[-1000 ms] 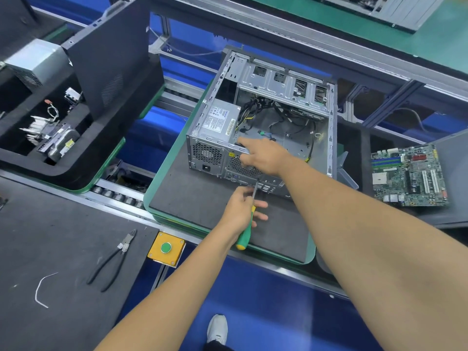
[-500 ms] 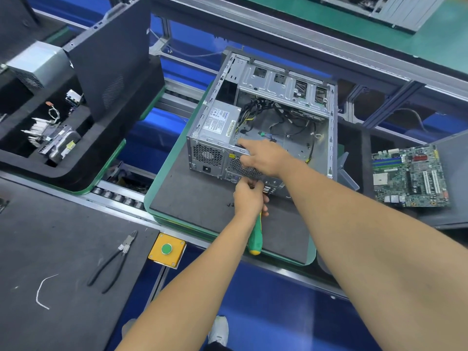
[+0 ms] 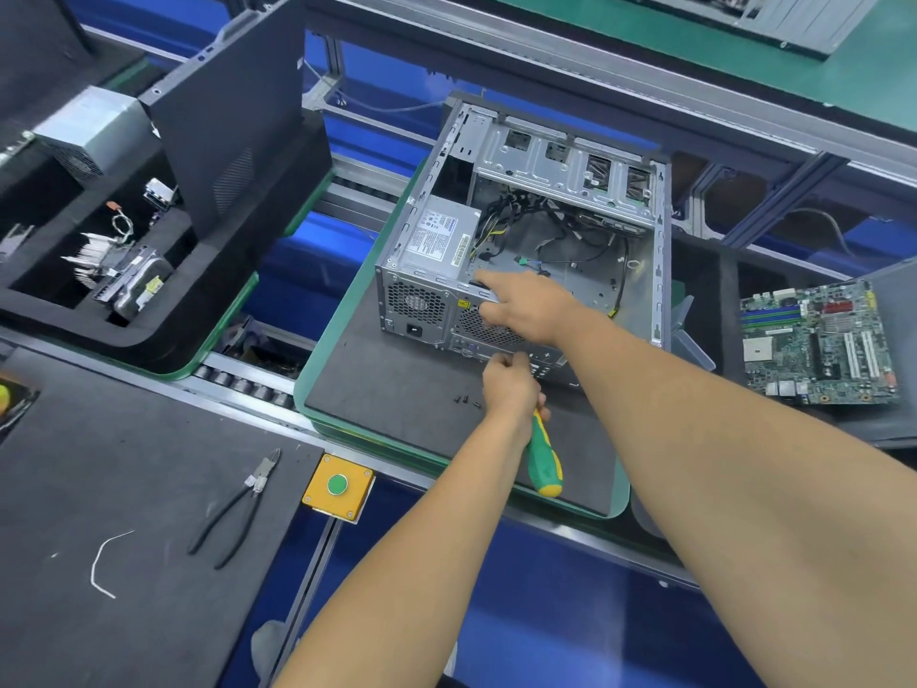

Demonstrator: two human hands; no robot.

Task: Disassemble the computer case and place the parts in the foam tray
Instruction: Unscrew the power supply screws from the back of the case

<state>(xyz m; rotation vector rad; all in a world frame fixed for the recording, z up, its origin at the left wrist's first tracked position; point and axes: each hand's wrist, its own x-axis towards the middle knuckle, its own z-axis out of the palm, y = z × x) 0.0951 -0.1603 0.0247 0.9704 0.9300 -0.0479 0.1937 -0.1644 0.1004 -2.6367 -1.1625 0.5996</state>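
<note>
The open grey computer case [image 3: 570,156] lies on a black foam mat [image 3: 397,369], with a power supply [image 3: 441,238] and loose cables inside. My right hand [image 3: 526,305] holds the top edge of the case's rear panel, index finger stretched along it. Just below, my left hand [image 3: 511,384] grips a green-and-yellow screwdriver [image 3: 543,459] whose tip, hidden by the hand, points at the lower rear panel. Small black screws [image 3: 466,400] lie on the mat left of that hand. The black foam tray [image 3: 149,340] on the left holds removed parts.
A black side panel [image 3: 233,116] and another power supply [image 3: 94,131] stand in the left tray. A motherboard [image 3: 818,340] lies on foam at the right. Pliers [image 3: 238,504] and a yellow box with a green button [image 3: 337,484] sit near me.
My left hand has moved up and right with the screwdriver, from the mat to the case's lower rear panel. My right hand has stayed on the rear edge.
</note>
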